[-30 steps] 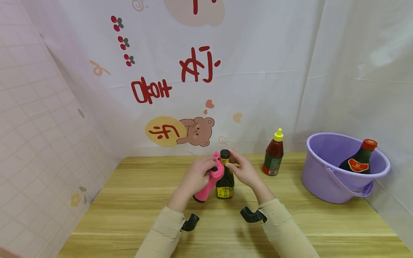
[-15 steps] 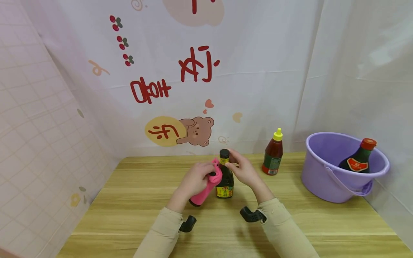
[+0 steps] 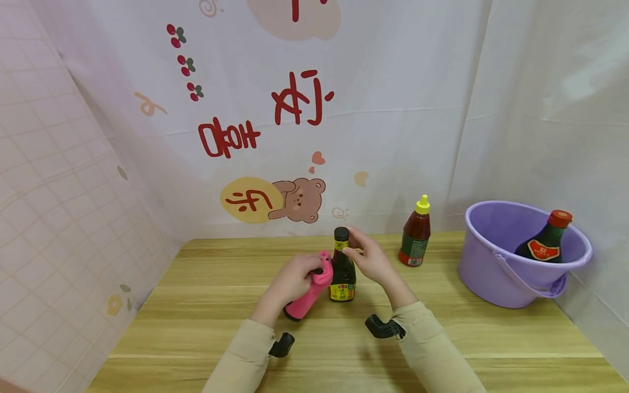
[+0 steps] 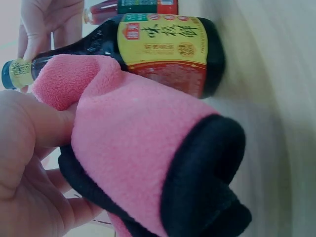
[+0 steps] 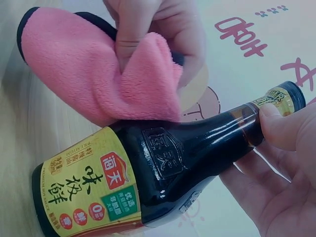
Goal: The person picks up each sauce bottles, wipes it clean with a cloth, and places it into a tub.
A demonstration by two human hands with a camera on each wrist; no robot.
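A dark soy sauce bottle (image 3: pixel 342 275) with a black cap and yellow label stands upright on the wooden table. My right hand (image 3: pixel 372 263) holds it by the neck; in the right wrist view the thumb presses near the neck band and the fingers lie behind the glass. Pinched in my left hand (image 3: pixel 294 277) is a fluffy pink cloth (image 4: pixel 133 143) with black edging, hanging in folds. The cloth lies against the left side of the bottle's shoulder in the right wrist view. Part of the bottle (image 4: pixel 168 44) is covered by the cloth in the left wrist view.
Right of the hands stands a red sauce bottle (image 3: pixel 415 240) with a yellow nozzle cap. Farther right, a purple bucket (image 3: pixel 496 275) holds a dark bottle (image 3: pixel 544 248) with a red cap. A printed white curtain (image 3: pixel 393 136) hangs along the table's back.
My left hand has moved down and to the left with the cloth, from the bottle's neck toward its shoulder. My right hand and the soy sauce bottle stay in place.
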